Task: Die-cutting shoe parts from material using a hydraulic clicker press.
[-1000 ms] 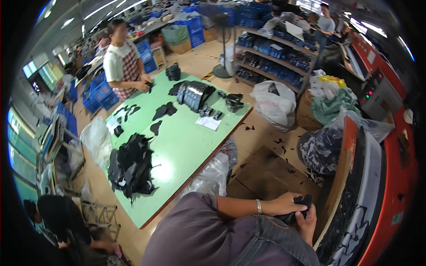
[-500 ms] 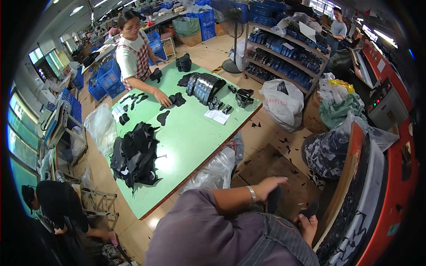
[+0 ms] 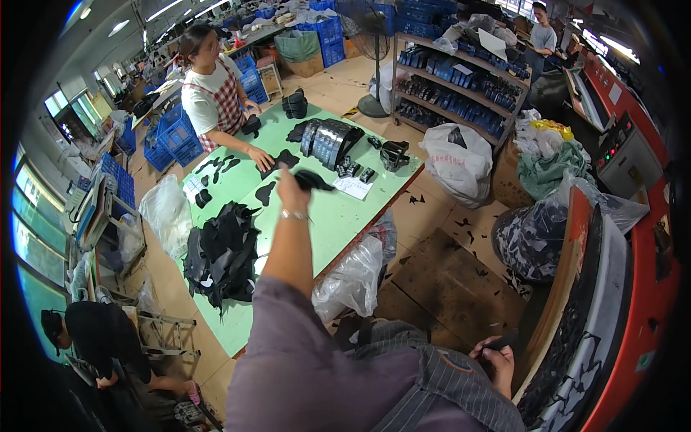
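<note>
My left hand, with a bracelet at the wrist, reaches out over the green table. It is closed on a small stack of black cut fabric pieces. Down by my body, beside the red machine, my right hand grips another dark cut piece. Across the table a co-worker in a checked apron has one hand on flat black pieces. A loose black piece lies left of my left hand. The heap of black scraps covers the table's near left part.
Curved metal cutting dies and a paper sheet sit at the table's right. A red machine stands close on my right. Black offcuts litter the floor. Behind are a loaded shelf rack and a white sack.
My left hand has swung from beside my right hand up and left over the table, carrying the black pieces. My right hand stays low. The co-worker has straightened slightly.
</note>
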Demonstrator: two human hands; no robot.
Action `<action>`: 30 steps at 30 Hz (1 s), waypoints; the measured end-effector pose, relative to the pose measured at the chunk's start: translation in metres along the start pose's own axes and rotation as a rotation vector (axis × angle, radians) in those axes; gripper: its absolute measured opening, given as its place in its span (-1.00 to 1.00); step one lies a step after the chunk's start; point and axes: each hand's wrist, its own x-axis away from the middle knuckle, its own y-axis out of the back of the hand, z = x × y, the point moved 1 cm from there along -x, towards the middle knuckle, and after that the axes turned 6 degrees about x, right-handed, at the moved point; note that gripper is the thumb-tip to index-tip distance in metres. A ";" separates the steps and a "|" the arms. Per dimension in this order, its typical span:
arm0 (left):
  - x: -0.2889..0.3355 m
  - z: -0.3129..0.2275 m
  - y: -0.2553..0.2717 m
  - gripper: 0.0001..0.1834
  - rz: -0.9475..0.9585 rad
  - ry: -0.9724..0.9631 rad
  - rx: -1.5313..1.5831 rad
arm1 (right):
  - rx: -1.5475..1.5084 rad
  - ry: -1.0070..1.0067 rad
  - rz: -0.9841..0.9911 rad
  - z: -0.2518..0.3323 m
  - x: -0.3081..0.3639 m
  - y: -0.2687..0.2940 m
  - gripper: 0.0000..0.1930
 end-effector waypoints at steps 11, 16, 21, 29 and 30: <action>0.043 0.110 0.119 -0.40 0.434 0.313 -0.562 | -0.001 0.033 -0.002 -0.001 0.006 -0.007 -0.81; 0.249 0.180 0.091 -0.32 1.334 1.128 -0.823 | 0.083 -0.092 0.057 0.003 -0.004 -0.011 -0.85; 0.339 0.184 0.074 -0.16 1.832 1.464 -0.677 | 0.193 -0.091 0.020 0.003 -0.002 -0.020 -0.71; 0.345 0.187 0.089 -0.11 1.781 1.693 -0.542 | 0.028 -0.054 -0.048 -0.007 -0.012 -0.003 -0.72; 0.347 0.192 0.091 -0.15 1.901 1.548 -0.479 | 0.012 -0.110 -0.118 -0.006 -0.014 -0.003 -0.73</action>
